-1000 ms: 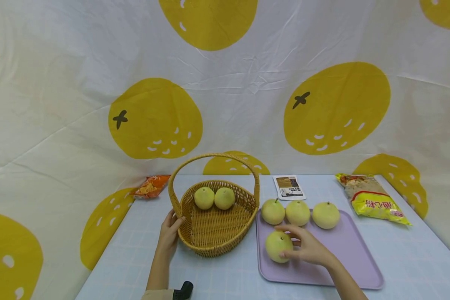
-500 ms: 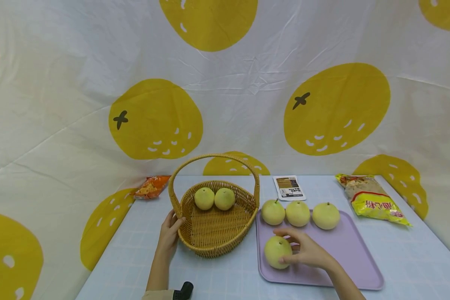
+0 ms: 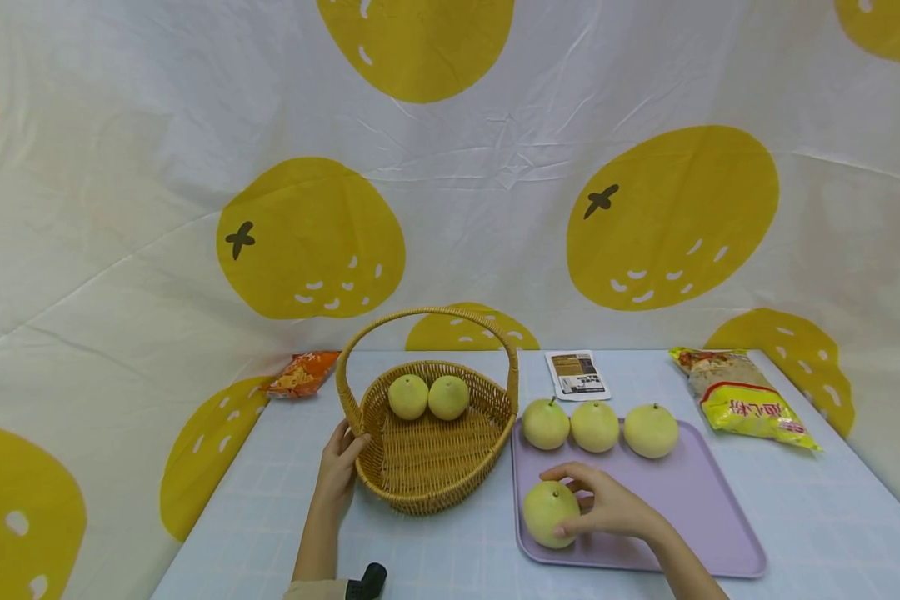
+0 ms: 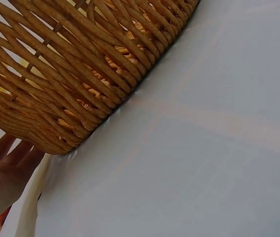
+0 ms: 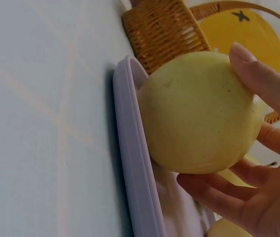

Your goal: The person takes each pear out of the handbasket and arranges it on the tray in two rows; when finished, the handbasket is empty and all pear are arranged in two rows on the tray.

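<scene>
My right hand (image 3: 606, 507) holds a round pale-yellow pear (image 3: 549, 514) at the front left of the lilac tray (image 3: 690, 517), thumb on its near side and fingers behind. In the right wrist view the pear (image 5: 199, 113) sits low inside the tray's rim (image 5: 135, 163). Three more pears, among them the middle one (image 3: 596, 427), stand in a row along the tray's back edge. My left hand (image 3: 337, 462) grips the left side of the wicker basket (image 3: 435, 492), below where its handle meets the rim. Two pears (image 3: 428, 397) lie at the back of the basket.
An orange snack bag (image 3: 302, 375) lies behind the basket to the left. A small white-and-brown packet (image 3: 578, 375) is behind the tray, with a larger yellow bag (image 3: 750, 396) to its right. The basket's tall arched handle (image 3: 427, 311) rises over it.
My right hand and its pear have moved toward the tray's front edge and slightly left. The left hand and the basket have stayed in place.
</scene>
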Tool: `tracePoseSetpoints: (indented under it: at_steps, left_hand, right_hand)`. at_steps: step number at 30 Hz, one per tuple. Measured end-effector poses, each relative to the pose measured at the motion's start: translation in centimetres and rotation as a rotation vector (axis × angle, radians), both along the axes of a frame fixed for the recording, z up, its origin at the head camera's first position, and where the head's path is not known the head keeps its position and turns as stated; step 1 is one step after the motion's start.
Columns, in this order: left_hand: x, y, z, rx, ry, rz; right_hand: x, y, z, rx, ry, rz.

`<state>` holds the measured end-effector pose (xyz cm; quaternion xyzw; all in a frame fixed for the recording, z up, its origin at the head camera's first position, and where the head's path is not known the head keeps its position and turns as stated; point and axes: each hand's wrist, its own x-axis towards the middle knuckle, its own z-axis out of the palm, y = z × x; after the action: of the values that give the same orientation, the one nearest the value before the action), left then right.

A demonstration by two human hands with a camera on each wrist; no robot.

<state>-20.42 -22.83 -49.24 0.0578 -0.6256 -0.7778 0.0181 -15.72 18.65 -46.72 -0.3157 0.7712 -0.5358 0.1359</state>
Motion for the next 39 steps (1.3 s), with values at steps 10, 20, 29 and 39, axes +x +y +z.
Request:
tracePoseSetpoints:
  at_steps: [10, 20, 29, 39]
  left_hand:
    - [-0.2, 0.0, -0.2, -0.015, -0.006, 0.017]
    - [-0.1, 0.0, 0.0, -0.002, -0.01, 0.018]
    - [-0.2, 0.0, 0.0, -0.006, -0.017, 0.021]
    - [-0.2, 0.1, 0.0, -0.003, -0.017, 0.017]
  right_hand:
    - [0.0, 0.1, 0.4, 0.01, 0.031, 0.035]
    - [-1.4, -0.2, 2.8, 0.096, 0.131, 0.021]
    - [-3.4, -1.9, 6.9, 0.125, 0.24, 0.022]
    - [-5.1, -5.5, 9.4, 0.119, 0.308, 0.047]
